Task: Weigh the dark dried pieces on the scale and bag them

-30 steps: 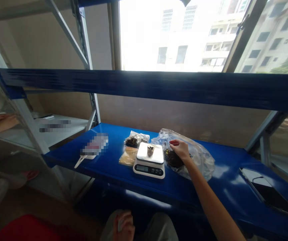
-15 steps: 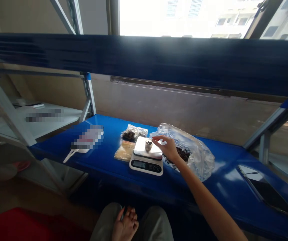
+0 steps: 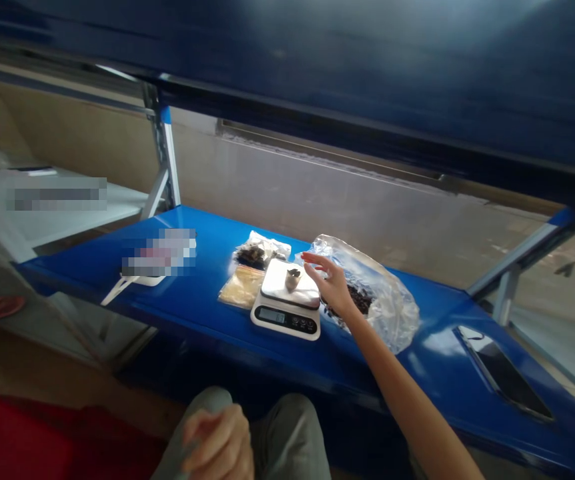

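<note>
**Reaching toward a small cup (image 3: 293, 279) on a digital kitchen scale (image 3: 285, 321) with an open right hand (image 3: 332, 287)**

The cup is sitting upright near the middle of the scale's white platform, short and greyish-brown, and its contents are too small to make out. The scale is standing on a blue steel shelf (image 3: 207, 230), with its dark display facing the person. The right hand is hovering just beside the platform's right edge, holding nothing, with its fingers spread wide. Its fingertips (image 3: 308, 256) are reaching toward the cup without touching it. To the right of the hand, a large clear plastic bag (image 3: 392, 310) is lying crumpled on the shelf, with dark dried pieces (image 3: 358, 299) heaped inside. A smaller clear bag (image 3: 260, 250) and a flat tan packet (image 3: 241, 287) are lying just beyond and left of the scale. The left hand (image 3: 217, 443) is resting low on a grey trouser leg (image 3: 287, 433) with its fingers loosely curled, and I cannot tell whether they hold anything.

Compared with a moment ago, the right hand is off the dark pieces, and its fingers are opening from a narrow pinch into a wider spread. The view is tipping downward, with the shelf beam above filling the top and the window gone.
</note>
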